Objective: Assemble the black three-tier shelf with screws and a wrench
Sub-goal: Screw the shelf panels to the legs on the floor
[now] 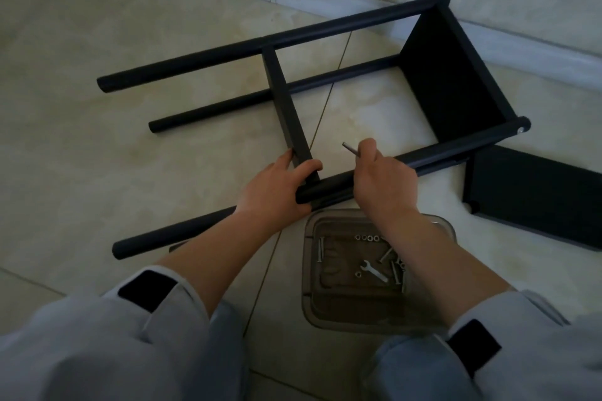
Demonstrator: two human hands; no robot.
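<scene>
Grey sleeves with black cuff straps fill the 6 o'clock edge, nearest the lens, and from them both forearms reach toward the centre. Beyond them the black three-tier shelf (325, 85) lies on its side on the tiled floor (97, 26), spanning from 9 o'clock to 2 o'clock, with one panel fixed between the posts at the 2 o'clock end and a middle panel (283, 104) standing edge-on near the centre. A loose third panel (537, 195) lies flat on the floor at 3 o'clock, apart from the frame. At 5 o'clock, just beside the near post (456, 153), sits a clear plastic tray (312, 303) holding several long screws (320, 249), a row of nuts and a small flat wrench (374, 271). The left hand (277, 192) has its grip closed around the near post where the middle panel meets it, thumb against the panel. The right hand (384, 179) grips a slim hex key (351, 150), its short end pointing toward 11 o'clock, just above that post. I judge the step in hand to be fastening the middle tier to the near post; the next move likely calls for seating the key in that joint's screw while the left hand keeps the holes lined up.
</scene>
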